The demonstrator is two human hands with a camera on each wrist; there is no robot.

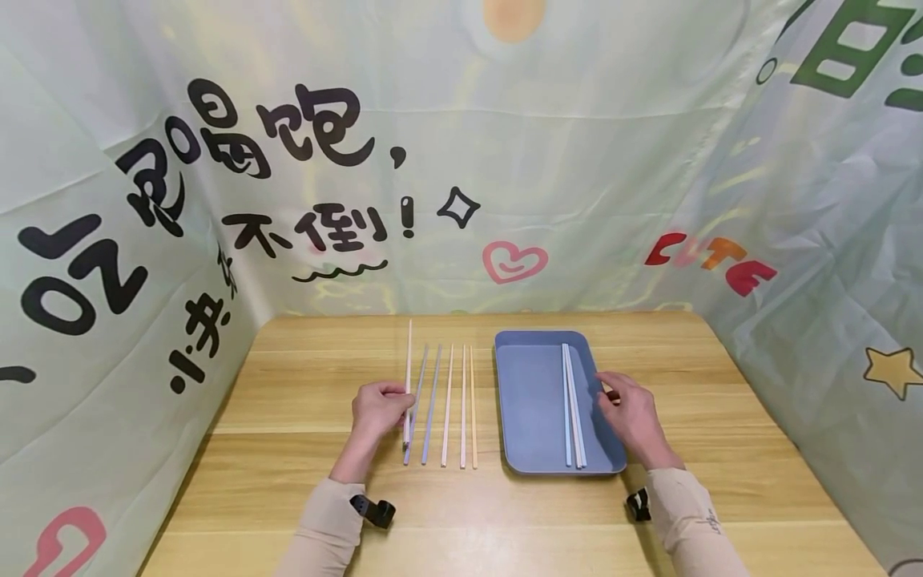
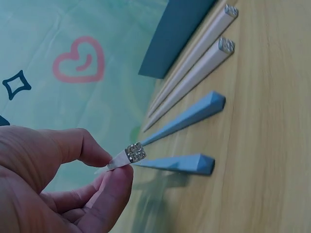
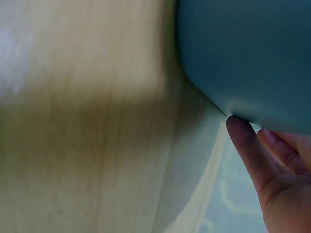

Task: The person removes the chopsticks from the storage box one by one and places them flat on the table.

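My left hand (image 1: 382, 407) pinches a pale chopstick (image 1: 409, 353) between thumb and forefinger, near its glittery square end (image 2: 135, 153). It tilts over the leftmost of two blue chopsticks (image 2: 184, 164), which lie on the table. To their right lie two pale glitter-ended chopsticks (image 1: 447, 409) and a yellowish one (image 1: 473, 409). At the right side of a blue-grey tray (image 1: 530, 401) is my right hand (image 1: 630, 407), its fingertips (image 3: 238, 127) against the tray's outer side. Several light blue and whitish chopsticks (image 1: 574, 417) lie together in the tray's right half.
The wooden table (image 1: 461, 521) runs back to a printed cloth (image 1: 598, 176) that stands behind it and along both sides. A dark strap with a small camera (image 1: 375, 510) is on the left wrist, another (image 1: 638, 505) at the right.
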